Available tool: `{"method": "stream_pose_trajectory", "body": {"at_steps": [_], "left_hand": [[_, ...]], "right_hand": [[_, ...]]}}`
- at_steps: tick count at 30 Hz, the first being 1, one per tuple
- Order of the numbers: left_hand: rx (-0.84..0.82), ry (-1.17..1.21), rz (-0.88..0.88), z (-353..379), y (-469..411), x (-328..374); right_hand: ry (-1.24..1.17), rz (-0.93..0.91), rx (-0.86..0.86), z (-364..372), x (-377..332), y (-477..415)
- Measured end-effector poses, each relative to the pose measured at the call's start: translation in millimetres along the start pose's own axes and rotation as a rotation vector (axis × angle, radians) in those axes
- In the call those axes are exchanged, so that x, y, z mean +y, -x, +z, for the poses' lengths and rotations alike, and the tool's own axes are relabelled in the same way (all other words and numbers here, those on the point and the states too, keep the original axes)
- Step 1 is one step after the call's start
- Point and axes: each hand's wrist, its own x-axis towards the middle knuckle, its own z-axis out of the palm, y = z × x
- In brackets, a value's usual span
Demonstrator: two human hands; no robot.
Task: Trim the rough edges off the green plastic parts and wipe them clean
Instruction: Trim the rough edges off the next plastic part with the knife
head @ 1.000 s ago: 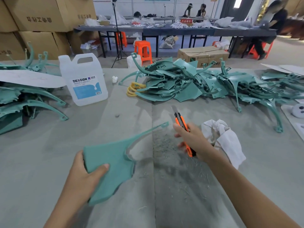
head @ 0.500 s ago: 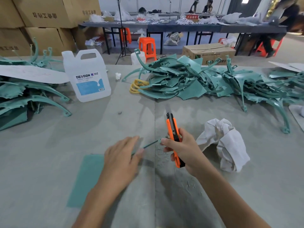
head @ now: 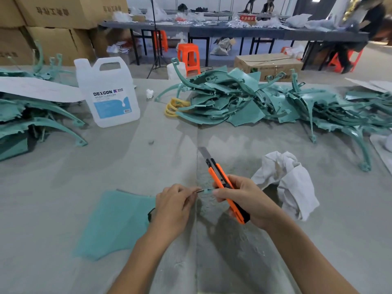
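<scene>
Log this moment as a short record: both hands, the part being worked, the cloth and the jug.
Left hand: pinches the thin arm of the green part
Right hand: grips the orange knife, blade extended
Green part: lying on the table
Cloth: crumpled, right of the right hand, untouched
Jug: upright, far left

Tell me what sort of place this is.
Likely a factory finishing area for moulded plastic: heaps of ragged-edged green parts, stacked cardboard cartons behind, and long work tables loaded with more pieces at the back.
</scene>
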Motion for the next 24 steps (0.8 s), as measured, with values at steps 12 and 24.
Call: {"method": "stream_pose_trajectory", "body": {"at_steps": [12, 24], "left_hand": [[0.019, 0.008, -0.061, 3.4, -0.5, 1.2], [-0.088, -0.050, -0.206, -7.7, -22.5, 11.5]], "right_hand": [[0.157, -0.082, 0.124, -20.7, 24.0, 21.0], [0.392, -0.232, 0.338, 20.1, 52.3, 30.8]]}}
